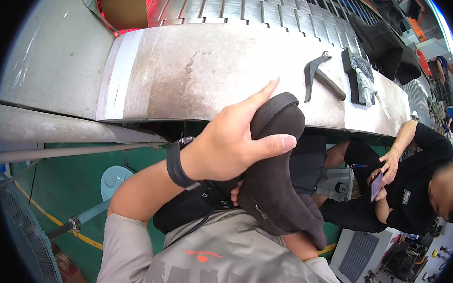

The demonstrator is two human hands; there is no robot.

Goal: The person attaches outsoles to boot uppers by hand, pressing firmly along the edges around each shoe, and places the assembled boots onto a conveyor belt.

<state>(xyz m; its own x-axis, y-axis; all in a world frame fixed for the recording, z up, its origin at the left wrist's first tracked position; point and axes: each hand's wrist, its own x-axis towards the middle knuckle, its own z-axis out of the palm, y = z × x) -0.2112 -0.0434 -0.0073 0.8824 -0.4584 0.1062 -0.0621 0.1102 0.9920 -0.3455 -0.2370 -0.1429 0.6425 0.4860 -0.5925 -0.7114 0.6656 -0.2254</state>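
Observation:
A dark brown suede-like boot (pixel 270 185) is held over my lap, its rounded toe up toward the bench and its shaft toward my right forearm. My left hand (pixel 231 141) wraps the toe end, thumb pressed along the upper and index finger stretched out beyond the sole edge; its other fingers are hidden. Behind the boot is my right hand (pixel 236 193), with only some fingertips showing at its left side, seemingly supporting it from below. On the bench beyond lie a hammer (pixel 326 77) and a dark block (pixel 357 75) with a white syringe-like tube (pixel 365 86) on it.
A worn pale bench (pixel 182 77) runs ahead, with a metal slat conveyor (pixel 219 8) behind it. More dark boots (pixel 385 46) stand at the far right. A co-worker (pixel 418 177) sits at right holding a phone. A fan (pixel 27 244) and blue stool (pixel 116 180) are at left.

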